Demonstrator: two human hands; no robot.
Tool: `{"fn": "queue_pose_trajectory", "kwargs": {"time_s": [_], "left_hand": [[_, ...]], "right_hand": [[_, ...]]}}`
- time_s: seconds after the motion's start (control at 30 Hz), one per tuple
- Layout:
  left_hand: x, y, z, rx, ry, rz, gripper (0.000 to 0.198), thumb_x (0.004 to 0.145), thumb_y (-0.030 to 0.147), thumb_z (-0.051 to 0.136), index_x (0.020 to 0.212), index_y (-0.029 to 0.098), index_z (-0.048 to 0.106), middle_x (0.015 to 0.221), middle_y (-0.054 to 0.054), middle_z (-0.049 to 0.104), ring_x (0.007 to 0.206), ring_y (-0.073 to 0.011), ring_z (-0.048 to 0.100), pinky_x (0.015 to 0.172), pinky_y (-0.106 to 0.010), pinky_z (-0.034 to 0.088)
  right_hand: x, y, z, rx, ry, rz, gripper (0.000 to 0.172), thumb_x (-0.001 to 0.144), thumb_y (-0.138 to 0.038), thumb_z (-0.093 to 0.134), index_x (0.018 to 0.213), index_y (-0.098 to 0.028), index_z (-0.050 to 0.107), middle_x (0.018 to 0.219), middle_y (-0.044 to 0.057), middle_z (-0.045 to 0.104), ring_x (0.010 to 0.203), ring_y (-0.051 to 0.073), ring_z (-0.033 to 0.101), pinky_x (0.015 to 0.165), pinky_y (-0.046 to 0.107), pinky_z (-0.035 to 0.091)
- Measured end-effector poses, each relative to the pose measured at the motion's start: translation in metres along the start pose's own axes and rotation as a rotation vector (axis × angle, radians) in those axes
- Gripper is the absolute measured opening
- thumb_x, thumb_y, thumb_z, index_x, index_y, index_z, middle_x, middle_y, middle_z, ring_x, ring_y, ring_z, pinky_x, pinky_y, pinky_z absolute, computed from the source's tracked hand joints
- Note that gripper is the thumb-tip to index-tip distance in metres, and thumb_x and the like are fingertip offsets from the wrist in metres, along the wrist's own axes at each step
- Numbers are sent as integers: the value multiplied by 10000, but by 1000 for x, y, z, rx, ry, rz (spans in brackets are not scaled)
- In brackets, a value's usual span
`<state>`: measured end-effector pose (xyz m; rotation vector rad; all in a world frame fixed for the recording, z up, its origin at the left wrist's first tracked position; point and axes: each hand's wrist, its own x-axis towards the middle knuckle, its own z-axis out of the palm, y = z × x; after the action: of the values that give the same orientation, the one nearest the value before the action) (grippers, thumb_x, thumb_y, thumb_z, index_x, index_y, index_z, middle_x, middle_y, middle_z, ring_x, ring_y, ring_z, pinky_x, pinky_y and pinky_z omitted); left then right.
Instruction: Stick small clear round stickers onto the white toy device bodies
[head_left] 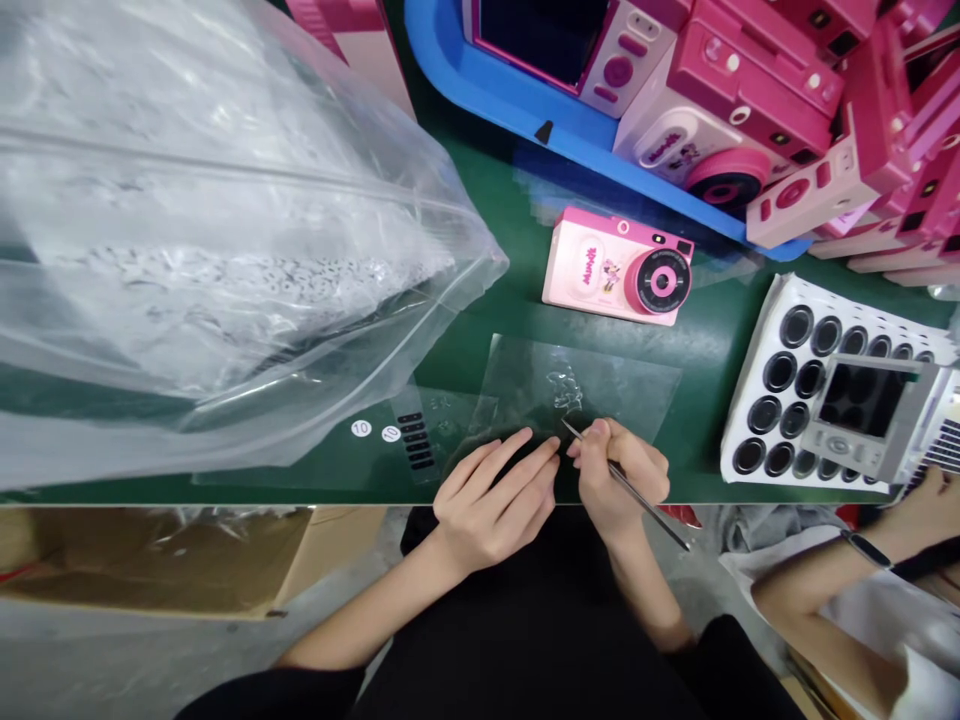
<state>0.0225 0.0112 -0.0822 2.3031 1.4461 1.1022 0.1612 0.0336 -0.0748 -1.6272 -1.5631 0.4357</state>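
Observation:
My right hand [622, 478] pinches metal tweezers [626, 485], whose tip touches a clear plastic sheet [577, 395] lying on the green table. A small printed sticker figure [566, 392] sits on that sheet just above the tip. My left hand [499, 495] lies flat with its fingers stretched out, pressing on the sheet's near edge. A pink toy camera [619, 268] lies face up on the table behind the sheet.
A big clear plastic bag [195, 230] fills the left. A blue tray [525, 95] of pink cameras stands at the back right. A white tray of black rings [795, 390] sits right. Another person's arm [847, 580] reaches in at lower right. A cardboard box [157, 560] sits below the table edge.

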Motion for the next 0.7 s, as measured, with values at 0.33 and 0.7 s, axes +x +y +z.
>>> {"fn": "queue_pose_trajectory", "kwargs": {"time_s": [0.33, 0.7], "left_hand": [[4, 0, -1, 17, -1, 12, 152, 801, 104, 670, 919, 174, 735, 944, 17, 798, 888, -207, 754, 783, -303, 553], [3, 0, -2, 4, 2, 11, 158, 799, 95, 669, 921, 168, 739, 940, 9, 799, 902, -210, 744, 797, -304, 543]], "right_hand": [[0, 0, 1, -38, 28, -7, 427, 914, -106, 531, 545, -213, 344, 424, -82, 444, 352, 54, 456, 386, 183, 401], [0, -1, 0, -24, 19, 1, 426, 910, -99, 539, 550, -214, 341, 426, -85, 444, 353, 55, 456, 397, 189, 402]]}}
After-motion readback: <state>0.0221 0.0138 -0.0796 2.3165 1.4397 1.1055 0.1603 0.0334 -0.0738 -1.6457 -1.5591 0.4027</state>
